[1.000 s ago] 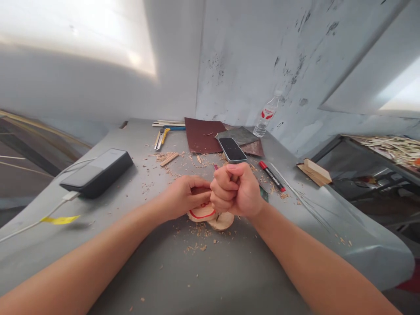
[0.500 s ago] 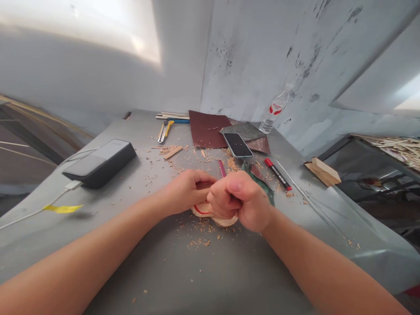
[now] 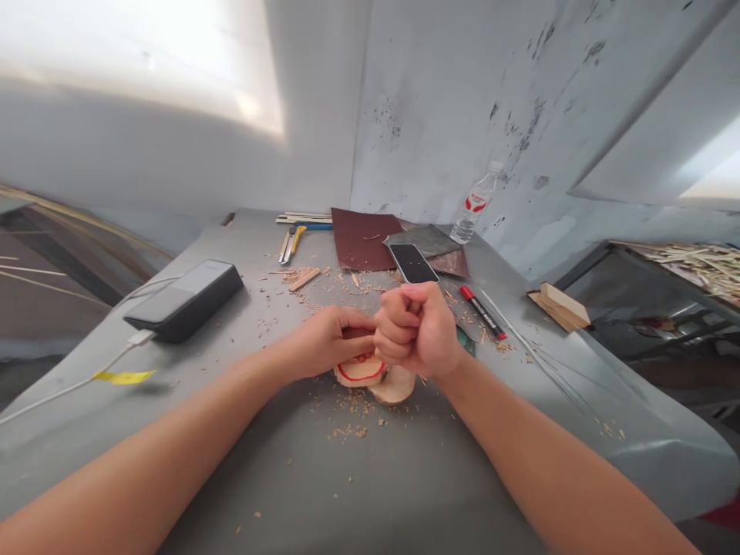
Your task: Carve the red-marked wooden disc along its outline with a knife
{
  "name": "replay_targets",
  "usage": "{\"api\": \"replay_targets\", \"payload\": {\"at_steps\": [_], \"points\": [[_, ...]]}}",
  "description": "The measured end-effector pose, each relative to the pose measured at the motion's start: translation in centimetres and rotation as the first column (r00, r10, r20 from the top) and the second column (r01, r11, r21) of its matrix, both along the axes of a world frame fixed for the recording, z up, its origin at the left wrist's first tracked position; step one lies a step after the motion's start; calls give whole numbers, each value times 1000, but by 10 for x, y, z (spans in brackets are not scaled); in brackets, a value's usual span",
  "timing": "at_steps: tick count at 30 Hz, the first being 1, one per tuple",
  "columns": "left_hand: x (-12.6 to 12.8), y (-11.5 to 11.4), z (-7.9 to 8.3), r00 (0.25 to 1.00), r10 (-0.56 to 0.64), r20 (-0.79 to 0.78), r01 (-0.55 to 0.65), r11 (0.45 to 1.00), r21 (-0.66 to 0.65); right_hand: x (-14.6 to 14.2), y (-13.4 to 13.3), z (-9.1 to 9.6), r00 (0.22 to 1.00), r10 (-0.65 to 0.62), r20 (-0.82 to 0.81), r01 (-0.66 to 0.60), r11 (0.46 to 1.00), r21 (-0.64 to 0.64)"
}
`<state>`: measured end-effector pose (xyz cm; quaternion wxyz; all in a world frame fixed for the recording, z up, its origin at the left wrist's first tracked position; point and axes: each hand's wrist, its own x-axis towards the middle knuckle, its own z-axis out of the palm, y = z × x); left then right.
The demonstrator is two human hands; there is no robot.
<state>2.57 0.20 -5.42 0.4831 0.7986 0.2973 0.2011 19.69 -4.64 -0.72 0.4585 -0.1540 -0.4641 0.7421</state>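
Observation:
My left hand (image 3: 338, 339) is closed over a pale piece of wood (image 3: 359, 378) that has a red line drawn on it, pressing it near the table. Right against it, a rounded pale wood piece (image 3: 396, 388) lies under my right hand (image 3: 419, 327). That hand is curled into a tight fist above the wood, beside the left fingers. Whatever the fist holds is hidden from this side. Wood shavings (image 3: 352, 401) are scattered around the wood.
Beyond my hands lie a phone (image 3: 412, 262), brown sandpaper (image 3: 363, 243), a yellow utility knife (image 3: 292, 245) and wood strips. At the right are a red-capped marker (image 3: 483, 312), thin metal rods (image 3: 526, 339) and a water bottle (image 3: 475, 206). A black power bank (image 3: 188, 301) with a cable stands left.
My right fist has risen slightly and turned, uncovering more of the red-marked wood. The purplish stick seen beyond the fist earlier is now out of sight. The whole view has shifted a little.

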Motion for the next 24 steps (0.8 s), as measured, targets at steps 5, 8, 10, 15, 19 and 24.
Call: {"api": "replay_targets", "payload": {"at_steps": [5, 8, 10, 15, 19, 24], "points": [[0, 3, 4, 998, -55, 20, 56, 997, -48, 9, -5, 2, 998, -1, -68, 9, 993, 120], [0, 3, 4, 997, -61, 42, 64, 996, -65, 2, -14, 3, 1000, -27, -3, 27, 974, 223], [-1, 2, 5, 998, -53, 46, 56, 996, -64, -3, -19, 2, 993, -68, 101, 38, 962, 270], [-3, 1, 4, 1000, 14, -8, -14, 999, -29, -7, -16, -2, 982, -53, 180, 6, 968, 252], [-2, 0, 6, 999, -43, 5, 43, 998, -55, -1, -11, -1, 996, -36, 82, 19, 980, 198], [-1, 0, 10, 999, -29, 19, 30, 999, -34, 0, -18, 2, 999, -31, 31, 21, 959, 284]]}}
